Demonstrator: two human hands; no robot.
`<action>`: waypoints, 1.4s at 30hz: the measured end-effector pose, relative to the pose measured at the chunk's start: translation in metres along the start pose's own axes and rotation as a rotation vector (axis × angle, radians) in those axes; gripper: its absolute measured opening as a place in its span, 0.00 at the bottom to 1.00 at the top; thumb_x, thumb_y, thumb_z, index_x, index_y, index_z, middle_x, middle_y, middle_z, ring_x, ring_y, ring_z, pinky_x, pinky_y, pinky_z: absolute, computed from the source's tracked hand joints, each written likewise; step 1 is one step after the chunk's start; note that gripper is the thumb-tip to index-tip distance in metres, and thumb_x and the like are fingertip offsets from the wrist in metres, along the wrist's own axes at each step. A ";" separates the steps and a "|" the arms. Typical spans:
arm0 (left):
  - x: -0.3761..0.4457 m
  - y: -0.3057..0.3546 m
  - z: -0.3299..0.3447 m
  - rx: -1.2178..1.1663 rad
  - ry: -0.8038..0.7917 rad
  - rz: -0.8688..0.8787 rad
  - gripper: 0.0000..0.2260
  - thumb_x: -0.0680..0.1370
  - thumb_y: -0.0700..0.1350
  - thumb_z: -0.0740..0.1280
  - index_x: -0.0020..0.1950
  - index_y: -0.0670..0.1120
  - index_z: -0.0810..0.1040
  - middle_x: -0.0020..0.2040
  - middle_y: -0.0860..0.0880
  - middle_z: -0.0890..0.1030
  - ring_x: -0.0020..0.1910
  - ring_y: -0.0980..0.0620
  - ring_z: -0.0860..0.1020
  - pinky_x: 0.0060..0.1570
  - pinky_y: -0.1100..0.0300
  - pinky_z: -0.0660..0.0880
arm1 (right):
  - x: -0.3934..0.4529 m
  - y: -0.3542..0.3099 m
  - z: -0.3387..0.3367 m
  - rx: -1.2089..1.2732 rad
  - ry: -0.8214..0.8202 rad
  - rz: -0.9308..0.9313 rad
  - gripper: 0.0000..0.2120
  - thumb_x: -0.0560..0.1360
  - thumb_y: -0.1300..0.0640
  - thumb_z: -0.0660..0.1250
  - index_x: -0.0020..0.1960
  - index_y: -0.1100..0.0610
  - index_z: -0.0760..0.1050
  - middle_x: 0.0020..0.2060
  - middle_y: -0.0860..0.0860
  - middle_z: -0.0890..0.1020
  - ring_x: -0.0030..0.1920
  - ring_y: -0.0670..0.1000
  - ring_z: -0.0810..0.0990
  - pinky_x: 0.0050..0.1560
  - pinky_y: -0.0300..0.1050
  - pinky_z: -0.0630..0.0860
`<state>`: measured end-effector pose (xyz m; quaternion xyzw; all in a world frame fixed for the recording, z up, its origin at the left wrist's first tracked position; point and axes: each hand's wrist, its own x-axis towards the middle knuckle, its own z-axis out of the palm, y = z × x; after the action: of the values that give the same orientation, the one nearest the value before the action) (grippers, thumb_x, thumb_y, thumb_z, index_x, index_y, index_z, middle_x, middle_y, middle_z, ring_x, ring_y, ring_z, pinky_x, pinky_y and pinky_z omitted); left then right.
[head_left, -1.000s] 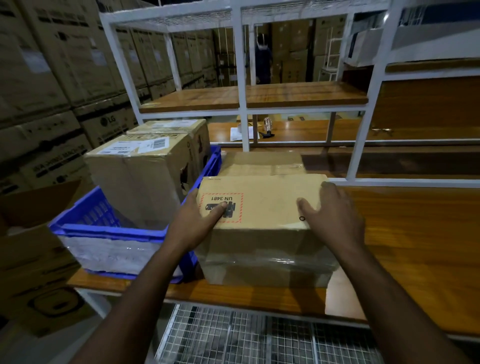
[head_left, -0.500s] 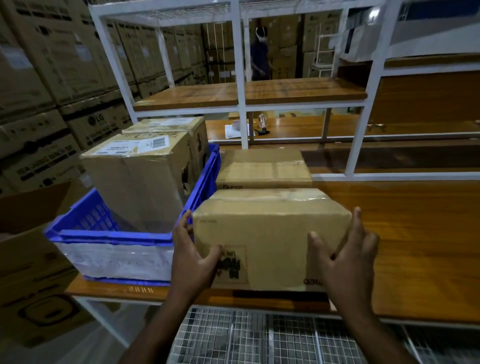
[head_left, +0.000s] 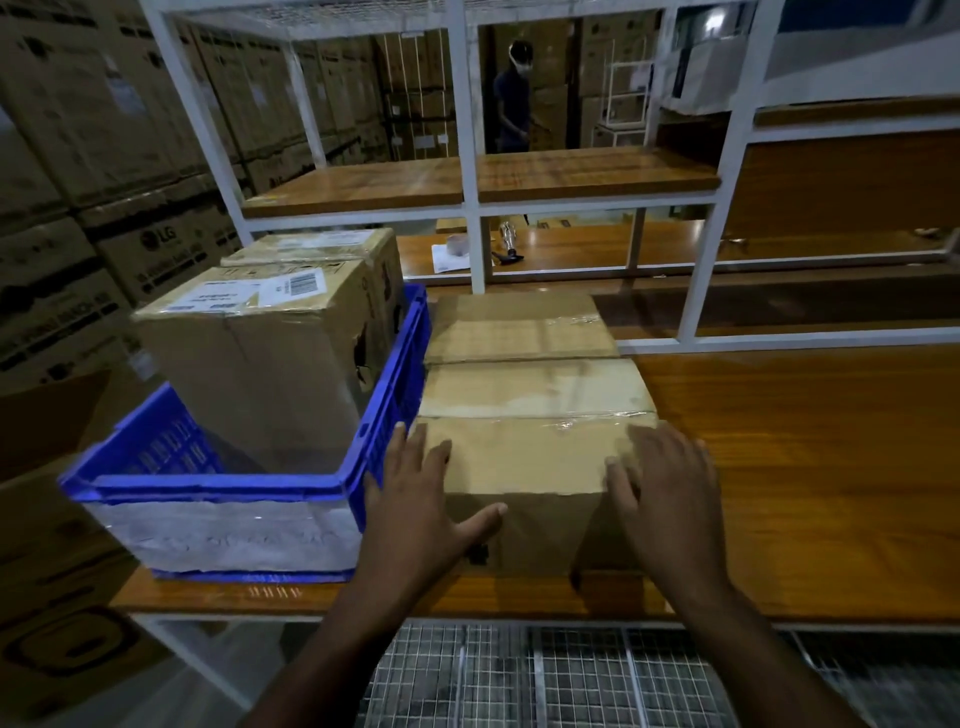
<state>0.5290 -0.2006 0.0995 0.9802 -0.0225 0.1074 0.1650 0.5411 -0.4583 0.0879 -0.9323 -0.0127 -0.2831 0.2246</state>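
Since half a second ago the cardboard box (head_left: 530, 441) has come down from its tilt and lies flat at the centre of the frame. It sits on the wooden table (head_left: 805, 467), which fills the right side. At lower left, just beside the box, a blue crate (head_left: 218, 488) holds two taller cartons (head_left: 249, 364). A second box (head_left: 519, 327) touches its far side. The left hand (head_left: 415, 499) lies on the near left corner with fingers straight and spread and the thumb on the front face. The right hand (head_left: 670, 499) rests flat on the near right corner.
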 end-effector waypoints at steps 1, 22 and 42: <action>0.001 0.002 0.002 0.059 -0.039 0.015 0.47 0.68 0.80 0.54 0.81 0.55 0.54 0.83 0.53 0.45 0.80 0.52 0.36 0.76 0.32 0.51 | 0.006 -0.006 0.002 -0.001 -0.051 -0.077 0.14 0.79 0.49 0.61 0.62 0.52 0.77 0.59 0.49 0.80 0.65 0.50 0.74 0.74 0.54 0.61; 0.014 0.022 0.006 0.034 0.070 0.146 0.36 0.80 0.71 0.46 0.76 0.49 0.69 0.77 0.48 0.69 0.76 0.52 0.64 0.76 0.52 0.60 | 0.056 -0.050 0.026 -0.151 -0.183 -0.130 0.10 0.77 0.49 0.67 0.57 0.50 0.77 0.51 0.48 0.79 0.50 0.48 0.74 0.48 0.44 0.72; 0.107 0.006 0.027 0.200 -0.198 0.068 0.38 0.80 0.69 0.44 0.83 0.46 0.48 0.83 0.49 0.47 0.82 0.54 0.44 0.78 0.46 0.37 | 0.090 -0.025 0.056 -0.241 -0.442 -0.027 0.33 0.80 0.35 0.51 0.79 0.53 0.59 0.78 0.50 0.61 0.79 0.51 0.54 0.76 0.65 0.42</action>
<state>0.6387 -0.2161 0.0994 0.9962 -0.0611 0.0173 0.0596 0.6422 -0.4209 0.1048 -0.9914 -0.0402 -0.0749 0.0998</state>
